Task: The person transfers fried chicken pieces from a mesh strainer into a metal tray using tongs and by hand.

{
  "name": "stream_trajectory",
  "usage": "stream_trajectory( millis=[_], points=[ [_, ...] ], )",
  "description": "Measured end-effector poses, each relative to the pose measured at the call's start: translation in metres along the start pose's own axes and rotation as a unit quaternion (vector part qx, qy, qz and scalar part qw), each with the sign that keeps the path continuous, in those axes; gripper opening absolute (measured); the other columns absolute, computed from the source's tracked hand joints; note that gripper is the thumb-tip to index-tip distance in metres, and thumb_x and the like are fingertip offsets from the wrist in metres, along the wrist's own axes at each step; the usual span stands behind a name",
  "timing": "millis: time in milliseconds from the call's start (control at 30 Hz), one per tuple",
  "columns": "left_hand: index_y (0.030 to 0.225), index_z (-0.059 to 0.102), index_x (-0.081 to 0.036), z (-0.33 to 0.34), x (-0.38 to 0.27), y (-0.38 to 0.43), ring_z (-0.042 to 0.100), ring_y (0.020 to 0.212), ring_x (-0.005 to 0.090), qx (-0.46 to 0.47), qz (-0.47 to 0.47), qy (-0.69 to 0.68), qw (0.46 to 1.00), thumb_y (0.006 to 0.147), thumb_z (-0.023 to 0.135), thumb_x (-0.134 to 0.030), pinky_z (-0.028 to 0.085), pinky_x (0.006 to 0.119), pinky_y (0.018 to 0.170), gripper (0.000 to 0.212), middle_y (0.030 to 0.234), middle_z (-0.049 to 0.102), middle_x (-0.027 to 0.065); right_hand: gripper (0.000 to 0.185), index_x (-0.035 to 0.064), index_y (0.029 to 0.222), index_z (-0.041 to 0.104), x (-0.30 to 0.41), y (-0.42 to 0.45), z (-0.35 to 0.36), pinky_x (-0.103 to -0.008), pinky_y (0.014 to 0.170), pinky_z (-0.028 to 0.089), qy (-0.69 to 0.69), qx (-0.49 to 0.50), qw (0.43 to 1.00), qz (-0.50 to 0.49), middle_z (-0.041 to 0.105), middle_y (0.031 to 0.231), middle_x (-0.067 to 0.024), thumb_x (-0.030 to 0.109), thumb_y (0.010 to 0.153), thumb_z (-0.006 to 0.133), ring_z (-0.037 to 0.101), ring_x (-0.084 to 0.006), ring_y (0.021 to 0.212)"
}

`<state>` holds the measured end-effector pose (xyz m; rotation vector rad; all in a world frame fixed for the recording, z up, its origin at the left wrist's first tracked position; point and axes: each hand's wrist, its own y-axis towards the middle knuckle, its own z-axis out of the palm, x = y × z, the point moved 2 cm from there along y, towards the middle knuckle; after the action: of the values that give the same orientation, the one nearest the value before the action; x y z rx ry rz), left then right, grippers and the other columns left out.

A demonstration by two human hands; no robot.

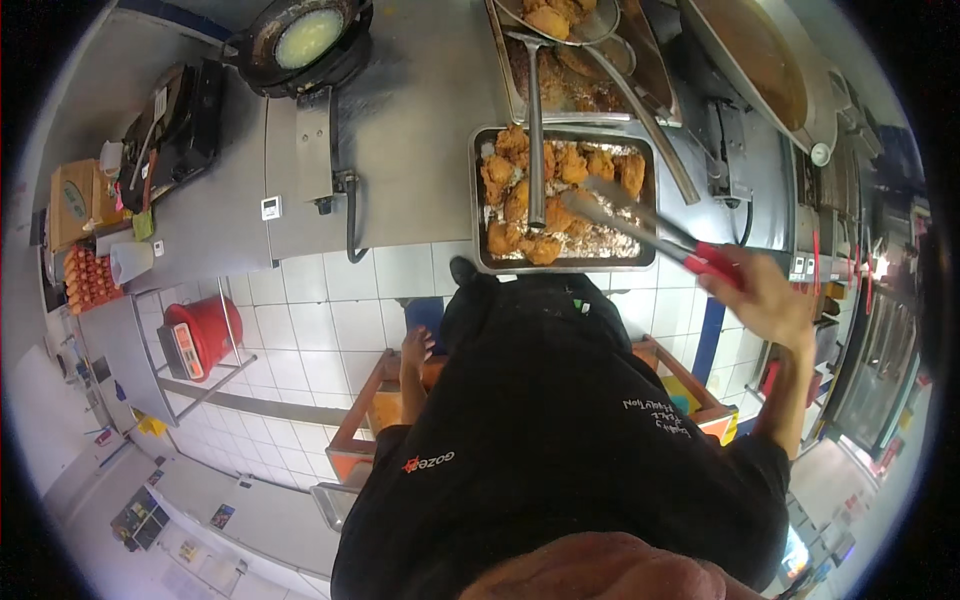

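Note:
My right hand [761, 300] is closed around the red grips of metal tongs [641, 229], whose tips lie over fried chicken pieces [517, 199] in a metal tray [649, 255]. Whether the tips pinch a piece is not clear. My left hand [417, 346] hangs low beside my body, fingers partly spread and holding nothing. Across the tray lies the metal handle of a ladle or turner [535, 150]. Behind it, a wire strainer [615, 26] with more fried pieces rests over a deeper metal fryer basin [517, 105], its handle slanting to the right.
A black wok [259, 71] with pale liquid stands at the back left of the steel counter [420, 172]. A large pan of brown liquid [772, 60] is at the back right. Stacked eggs [86, 279] and a small timer [271, 208] sit left; a red bucket [221, 330] stands below.

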<state>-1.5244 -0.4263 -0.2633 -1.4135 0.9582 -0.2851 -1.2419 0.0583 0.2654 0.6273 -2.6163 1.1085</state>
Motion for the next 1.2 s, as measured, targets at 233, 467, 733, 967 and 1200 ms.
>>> stream_trajectory(
  millis=[233, 467, 733, 967, 1200],
  points=[
    [0.135, 0.058, -0.016, 0.001, 0.058, 0.031, 0.069, 0.091, 0.019, 0.103, 0.061, -0.118, 0.986, 0.105, 0.055, -0.029, 0.054, 0.036, 0.073, 0.033, 0.122, 0.07, 0.0072, 0.052, -0.0013, 0.106, 0.065, 0.071, 0.164, -0.086, -0.053, 0.074, 0.053, -0.27, -0.366, 0.868, -0.199, 0.069, 0.091, -0.0268, 0.05, 0.096, 0.065, 0.068, -0.044, 0.088],
    [0.133, 0.059, -0.016, 0.025, 0.01, -0.034, 0.065, 0.087, 0.0131, -0.063, 0.021, -0.165, 0.984, 0.105, 0.059, -0.029, 0.047, 0.031, 0.066, 0.031, 0.113, 0.068, 0.0021, 0.043, 0.0034, 0.116, 0.072, 0.147, 0.429, -0.117, -0.0466, 0.086, 0.061, -0.395, -0.343, 0.845, -0.111, 0.075, 0.115, -0.0178, 0.04, 0.095, 0.067, 0.074, -0.034, 0.106],
    [0.132, 0.063, -0.013, 0.028, 0.193, -0.049, 0.053, 0.132, 0.0258, 0.125, 0.188, -0.209, 0.951, 0.098, 0.065, -0.043, 0.041, 0.046, 0.108, 0.045, 0.134, 0.062, 0.0053, 0.018, 0.0047, 0.104, 0.079, 0.161, 0.475, -0.111, -0.0461, 0.078, 0.064, -0.477, -0.321, 0.811, -0.107, 0.077, 0.109, -0.0161, 0.012, 0.093, 0.066, 0.076, -0.0328, 0.101],
    [0.123, 0.065, -0.006, 0.041, 0.187, -0.033, 0.068, 0.102, 0.0345, -0.085, 0.339, 0.289, 0.891, 0.101, 0.06, -0.026, 0.055, 0.045, 0.087, 0.029, 0.116, 0.07, 0.0133, 0.033, -0.0003, 0.098, 0.074, 0.093, 0.413, -0.133, -0.0466, 0.075, 0.061, -0.388, -0.368, 0.835, -0.131, 0.076, 0.094, -0.0214, 0.032, 0.094, 0.07, 0.076, -0.0352, 0.093],
    [0.112, 0.066, -0.011, -0.022, 0.071, 0.004, 0.066, 0.076, 0.0188, -0.078, 0.481, 0.348, 0.801, 0.101, 0.061, -0.032, 0.055, 0.031, 0.064, 0.023, 0.093, 0.068, 0.0039, 0.063, -0.0033, 0.108, 0.069, 0.012, 0.236, -0.122, -0.0362, 0.055, 0.043, -0.057, -0.225, 0.969, -0.089, 0.048, 0.059, -0.0045, 0.058, 0.099, 0.06, 0.053, -0.0132, 0.057]
  ],
)
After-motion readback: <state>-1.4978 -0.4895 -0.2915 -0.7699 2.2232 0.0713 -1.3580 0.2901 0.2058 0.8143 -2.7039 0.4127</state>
